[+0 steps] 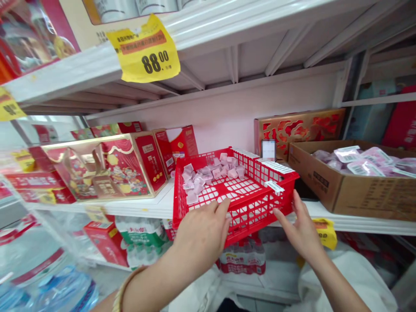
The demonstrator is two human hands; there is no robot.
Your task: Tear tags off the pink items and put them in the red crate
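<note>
A red plastic basket [253, 212] sits tilted on the white middle shelf, its near edge jutting out past the shelf front. Small pale-pink translucent cups or packets [198, 177] are heaped toward its back and left, and the mesh floor shows in front of them. My left hand [206, 227] is closed over the near rim, fingers bent inside it. At the basket's near right corner is my right hand [299, 225], thumb against the front wall and fingers along the right side, gripping the corner. White label strips [274, 187] are stuck along the right rim.
An open cardboard box [367, 195] of pink packs with barcode labels stands at right. A gold-and-red box [302, 125] is behind it. Gift boxes [104, 169] stand at left. The upper shelf [227, 26] overhangs, with a yellow price tag [149, 52]. Bottled drinks [243, 258] sit below.
</note>
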